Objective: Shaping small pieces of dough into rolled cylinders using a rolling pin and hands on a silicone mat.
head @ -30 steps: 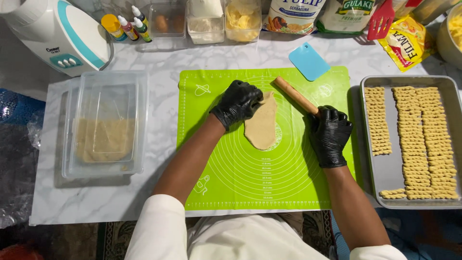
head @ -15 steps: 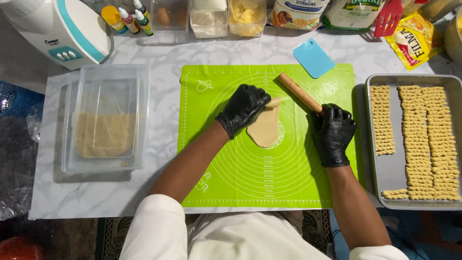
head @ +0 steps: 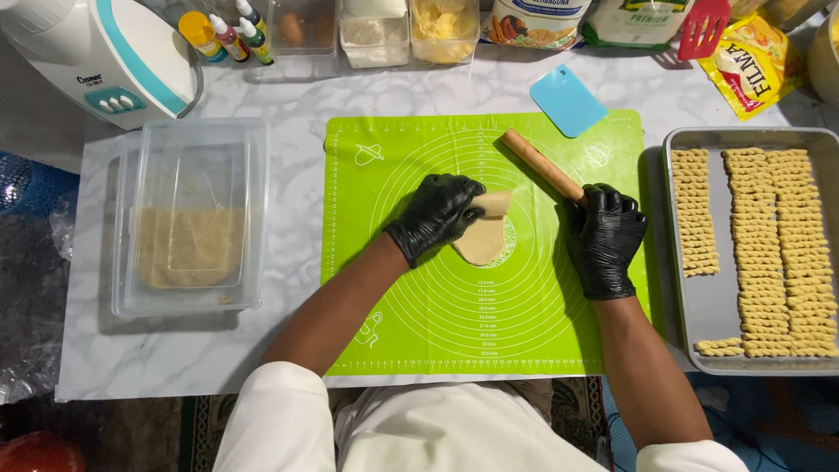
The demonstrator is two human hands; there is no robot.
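My left hand (head: 434,215) is pinching up one edge of the dough (head: 486,236) mid-mat (head: 419,306) so it won't stick, while my right hand (head: 605,238) is gripping the rolling pin (head: 540,164), tray of twists (head: 699,306) waiting just beside on the bench (head: 288,96).

mixer: white with teal trim (head: 96,57), parked at the far left corner of the marble table (head: 288,96)
food colouring: three little bottles (head: 225,33), yellow, red and green caps, just right of the mixer
clear tubs: a row along the back edge, one with eggs (head: 301,26), one with white powder (head: 374,35), one with yellow stuff (head: 446,31)
plastic box: big see-through one (head: 192,214) left of the mat, tan dough in the bottom
scraper: light blue card (head: 568,99) overlapping the mat's far edge
tray: metal (head: 699,306), far right, packed with rows of twisted dough strips (head: 782,245)
spatula: red slotted one (head: 703,26) at the back right, next to a yellow packet (head: 756,61)
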